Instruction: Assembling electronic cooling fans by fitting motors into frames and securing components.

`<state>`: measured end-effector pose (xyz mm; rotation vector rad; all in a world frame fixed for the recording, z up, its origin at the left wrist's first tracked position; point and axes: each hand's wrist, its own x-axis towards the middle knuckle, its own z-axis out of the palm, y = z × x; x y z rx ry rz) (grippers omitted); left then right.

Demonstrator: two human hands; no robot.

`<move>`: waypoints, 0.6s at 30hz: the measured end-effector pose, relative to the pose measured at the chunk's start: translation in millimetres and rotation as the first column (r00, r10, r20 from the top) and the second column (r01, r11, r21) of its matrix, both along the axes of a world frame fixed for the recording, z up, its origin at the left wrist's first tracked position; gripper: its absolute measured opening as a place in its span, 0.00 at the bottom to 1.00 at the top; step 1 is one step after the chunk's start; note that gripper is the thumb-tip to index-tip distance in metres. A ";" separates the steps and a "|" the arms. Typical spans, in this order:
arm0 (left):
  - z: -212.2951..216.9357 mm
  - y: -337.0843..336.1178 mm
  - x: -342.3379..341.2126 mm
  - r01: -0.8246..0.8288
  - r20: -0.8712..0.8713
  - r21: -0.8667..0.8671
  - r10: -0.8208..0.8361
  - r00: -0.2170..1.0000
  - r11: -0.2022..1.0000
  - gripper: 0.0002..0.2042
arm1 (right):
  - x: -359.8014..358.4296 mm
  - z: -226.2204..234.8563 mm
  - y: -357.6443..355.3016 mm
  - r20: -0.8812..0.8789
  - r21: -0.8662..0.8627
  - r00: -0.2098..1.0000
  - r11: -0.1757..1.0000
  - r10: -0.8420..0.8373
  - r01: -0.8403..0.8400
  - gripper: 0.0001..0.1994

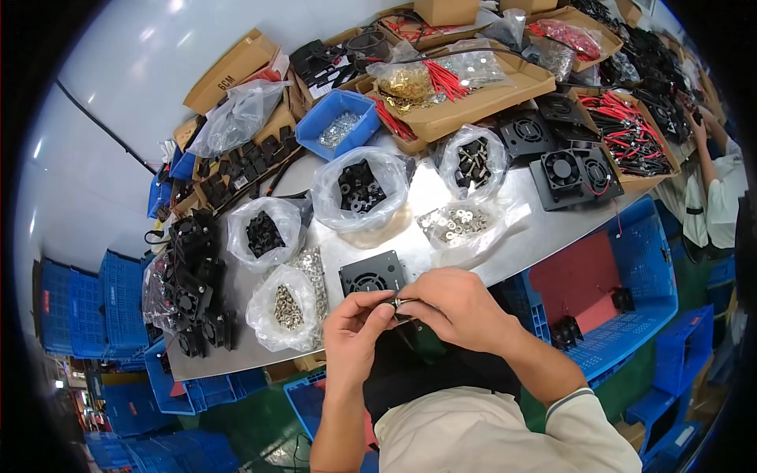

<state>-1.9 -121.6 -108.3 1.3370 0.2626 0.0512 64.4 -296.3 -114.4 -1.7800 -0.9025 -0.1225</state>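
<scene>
At the table's near edge, my left hand [355,331] and my right hand [460,307] meet fingertip to fingertip. Between them is a small silvery screw-like piece [400,301] with something dark beside it, mostly hidden by the fingers. Both hands are closed in a pinch on it. Just beyond them lies a square black plate with a round fan grille [371,273]. Around it stand open plastic bags: one of small metal nuts or spacers [289,307], one of small black parts [266,234], one of black rings [361,186] and one of pale washers [460,225].
A blue bin of small metal parts [339,128] and a bag of screws [473,164] stand farther back. Fan assemblies [574,175] lie at right, black fans [189,299] at left. A cardboard box holds red and black wires [631,134]. Another person's arm [704,150] shows far right.
</scene>
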 end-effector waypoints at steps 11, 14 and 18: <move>-1.0 -1.0 0.2 0.024 -0.017 0.038 -0.023 1.000 0.999 0.08 | 3.6 -3.7 -4.0 0.004 -0.029 1.000 0.999 0.027 -0.027 0.07; -1.0 0.1 2.4 0.051 -0.006 -0.006 -0.051 0.999 0.999 0.09 | 4.3 -4.9 -2.8 0.013 0.046 1.000 0.999 0.020 -0.020 0.07; -1.1 0.0 4.2 0.059 -0.036 0.040 -0.058 0.998 0.997 0.09 | 7.8 -7.3 -7.6 0.007 -0.029 0.999 0.999 0.035 -0.035 0.10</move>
